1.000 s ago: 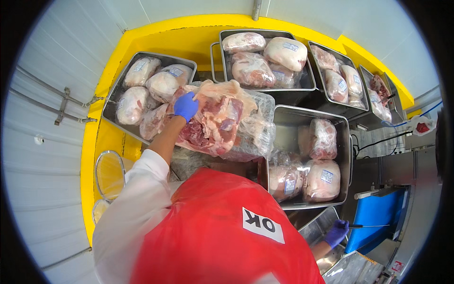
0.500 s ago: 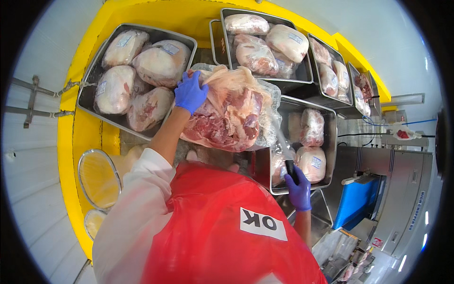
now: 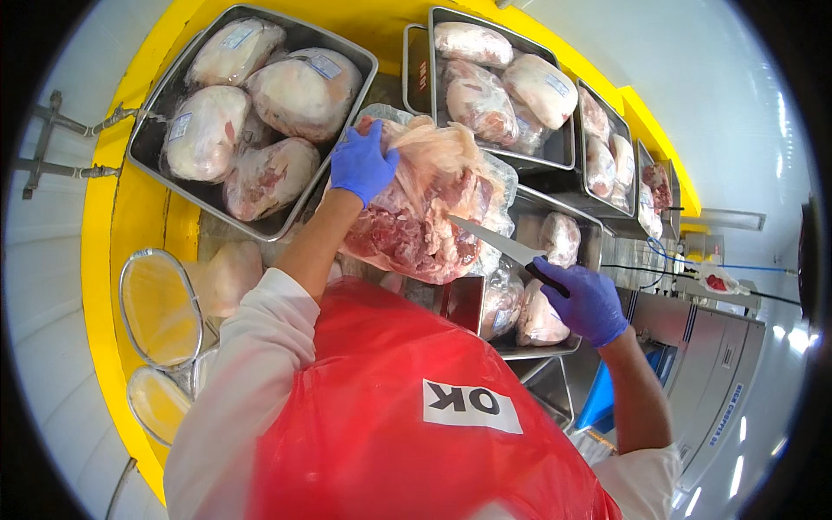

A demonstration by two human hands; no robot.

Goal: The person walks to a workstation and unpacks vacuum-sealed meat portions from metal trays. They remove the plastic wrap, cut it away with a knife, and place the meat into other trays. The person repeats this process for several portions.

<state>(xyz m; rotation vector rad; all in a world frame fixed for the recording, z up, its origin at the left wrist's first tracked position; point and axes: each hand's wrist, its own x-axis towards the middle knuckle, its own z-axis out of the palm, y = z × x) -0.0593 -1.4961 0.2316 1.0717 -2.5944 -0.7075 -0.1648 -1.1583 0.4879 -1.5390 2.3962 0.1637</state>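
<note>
A large slab of raw meat (image 3: pixel 425 204) with pale fat along its far edge lies in front of me, opened clear plastic wrap (image 3: pixel 498 186) around its right side. At its far left edge, my left hand (image 3: pixel 364 165), in a purple-blue glove, grips the meat with curled fingers. My gloved right hand (image 3: pixel 588 299) is closed around the black handle of a knife (image 3: pixel 503 243). Its long blade points left across the meat, and the tip meets the surface near the middle. Whether the tip has gone in, I cannot tell.
A metal tub (image 3: pixel 368 74) with several wrapped meat pieces (image 3: pixel 204 130) stands at left. More filled tubs (image 3: pixel 568 160) line the far right, and another tub (image 3: pixel 594 243) sits under the knife. Wire-framed yellow rings (image 3: pixel 160 308) are at lower left; a grey machine (image 3: pixel 711 373) stands right.
My right hand has brought the knife up and left, from beside the tub onto the meat. My left hand keeps its hold. The whole view has shifted slightly.
</note>
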